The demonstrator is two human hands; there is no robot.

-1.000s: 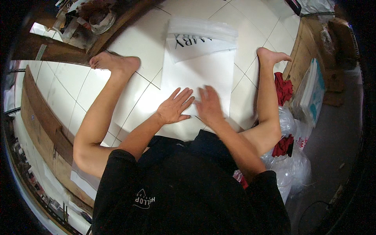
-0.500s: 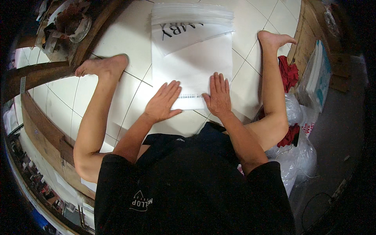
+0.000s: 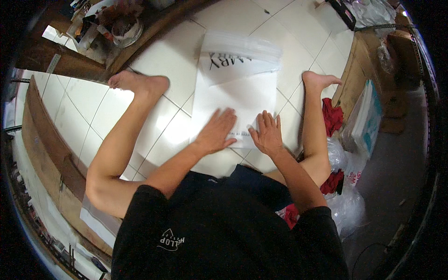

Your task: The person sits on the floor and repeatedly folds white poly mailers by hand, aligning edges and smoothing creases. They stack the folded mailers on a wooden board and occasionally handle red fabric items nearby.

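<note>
Between my legs, a stack of frosted white plastic bags (image 3: 233,100) with black print at the far end lies on the tiled floor. The layers at that far end overlap and sit slightly askew. My left hand (image 3: 217,131) rests flat on the near left part of the top bag, fingers together and stretched out, thumb apart. Near the bag's lower right edge lies my right hand (image 3: 267,134), palm down, fingers extended. Neither hand grips anything. Small print near the bag's near edge shows partly between the hands.
To the right are red cloth (image 3: 332,116), crumpled clear plastic (image 3: 345,207) and a wrapped stack of white and teal packs (image 3: 366,121). Wooden furniture (image 3: 154,35) with a cluttered shelf stands at the far left. A wooden board (image 3: 51,135) runs along the left.
The view has shifted, so the scene sits lower. My left hand has slid rightward across the bag, closer to my right hand. Both hands stay flat on it.
</note>
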